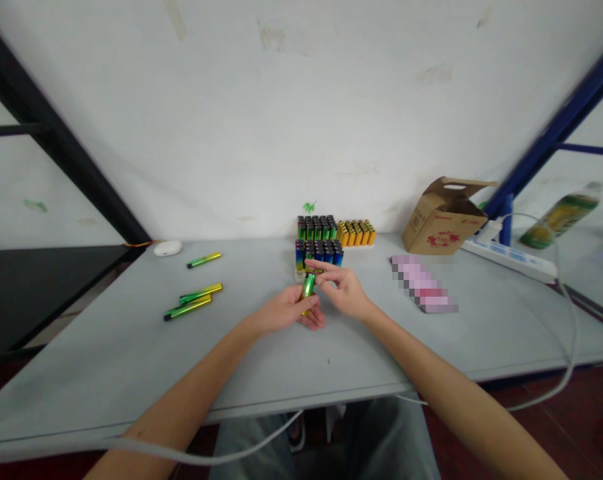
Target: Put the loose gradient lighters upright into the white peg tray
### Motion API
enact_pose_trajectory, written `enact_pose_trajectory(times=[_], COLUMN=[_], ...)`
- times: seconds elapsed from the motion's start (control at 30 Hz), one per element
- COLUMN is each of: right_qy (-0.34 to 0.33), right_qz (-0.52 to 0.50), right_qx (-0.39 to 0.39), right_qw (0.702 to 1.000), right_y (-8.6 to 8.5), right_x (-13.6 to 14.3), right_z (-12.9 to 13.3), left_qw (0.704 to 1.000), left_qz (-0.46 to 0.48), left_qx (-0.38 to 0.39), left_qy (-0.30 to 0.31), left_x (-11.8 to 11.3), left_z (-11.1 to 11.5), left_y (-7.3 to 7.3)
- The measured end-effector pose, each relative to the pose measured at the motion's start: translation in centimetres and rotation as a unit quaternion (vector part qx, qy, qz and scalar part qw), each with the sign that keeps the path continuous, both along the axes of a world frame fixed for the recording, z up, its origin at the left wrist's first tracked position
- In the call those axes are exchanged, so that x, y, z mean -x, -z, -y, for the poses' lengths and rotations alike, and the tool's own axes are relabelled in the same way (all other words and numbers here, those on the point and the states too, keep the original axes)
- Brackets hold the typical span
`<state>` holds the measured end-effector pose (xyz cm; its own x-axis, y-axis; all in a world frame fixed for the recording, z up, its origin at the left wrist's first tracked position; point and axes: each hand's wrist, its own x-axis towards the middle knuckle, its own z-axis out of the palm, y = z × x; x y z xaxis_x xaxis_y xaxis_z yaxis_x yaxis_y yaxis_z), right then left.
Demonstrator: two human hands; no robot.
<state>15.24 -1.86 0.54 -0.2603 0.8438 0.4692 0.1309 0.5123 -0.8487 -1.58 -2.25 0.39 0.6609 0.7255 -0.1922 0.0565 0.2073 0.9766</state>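
My left hand (286, 311) is closed around a green-and-yellow lighter (308, 287), its black top pointing up and away from me. Close by on the right, my right hand (345, 291) has its index finger stretched out above the lighter's top, the other fingers bent near it; whether they touch it is unclear. Just behind my hands stands a group of blue lighters (326, 257) with dark tops, partly hidden by my right fingers. Behind them are upright green lighters (317, 231) and a block of yellow-orange ones (357, 233). Two green-and-yellow lighters (188, 307) lie close together at left, with another lighter (204, 260) farther back.
A white rounded case (168, 249) sits at the back left. To the right are an open cardboard box (444, 223), a pixelated pink item (424, 283), and a white power strip (514, 260) with its cable. A drink bottle (561, 217) shows beyond the blue frame (564, 107).
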Motion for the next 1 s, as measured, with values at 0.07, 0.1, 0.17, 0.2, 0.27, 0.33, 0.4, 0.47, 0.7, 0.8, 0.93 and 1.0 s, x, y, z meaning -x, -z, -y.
enact_pose_trajectory(times=[0.07,0.1,0.17,0.2,0.27,0.33,0.4,0.47,0.7,0.8,0.93,1.0], right_qy=[0.004,0.007,0.011,0.014,0.016,0.011,-0.012,-0.05,-0.113,-0.109,-0.027,0.021], right_qz=[0.0,0.001,0.005,0.006,0.0,-0.028,-0.09,-0.168,-0.233,-0.211,-0.067,0.064], right_qx=[-0.002,-0.003,-0.001,0.001,0.013,0.043,0.099,0.162,0.239,0.25,0.191,0.087], right_qw=[1.0,1.0,1.0,1.0,1.0,0.999,0.991,0.971,0.936,0.939,0.979,0.994], right_y=[0.0,-0.1,-0.1,0.0,0.1,0.3,0.4,0.2,-1.7,-1.6,-0.5,0.1], right_x=[0.0,0.1,0.1,0.2,0.2,0.3,0.2,-0.1,-1.3,-1.1,-0.6,-0.4], right_z=[0.1,0.2,0.3,0.3,0.2,-0.1,-0.5,-0.9,-1.0,-0.9,-0.8,-0.5], left_qw=[1.0,1.0,1.0,1.0,1.0,1.0,0.999,0.998,0.992,0.99,0.991,0.989], left_qz=[0.003,0.004,0.005,0.006,0.009,0.015,0.028,0.048,0.084,0.082,0.073,0.101], left_qx=[0.001,0.003,0.005,0.005,0.005,0.006,0.009,0.013,0.018,0.005,0.0,0.011], left_qy=[0.001,0.001,0.0,-0.001,-0.004,-0.011,-0.024,-0.033,-0.091,-0.116,-0.11,-0.111], left_x=[0.0,0.0,0.0,0.0,0.0,0.1,0.3,0.6,1.3,1.3,1.5,1.7], left_z=[0.1,0.1,0.1,0.1,0.0,-0.1,-0.2,-0.4,-0.8,-0.8,-0.8,-0.8], left_y=[0.0,0.0,0.0,0.0,-0.1,-0.3,-0.6,-0.9,-1.6,-1.7,-1.8,-2.0])
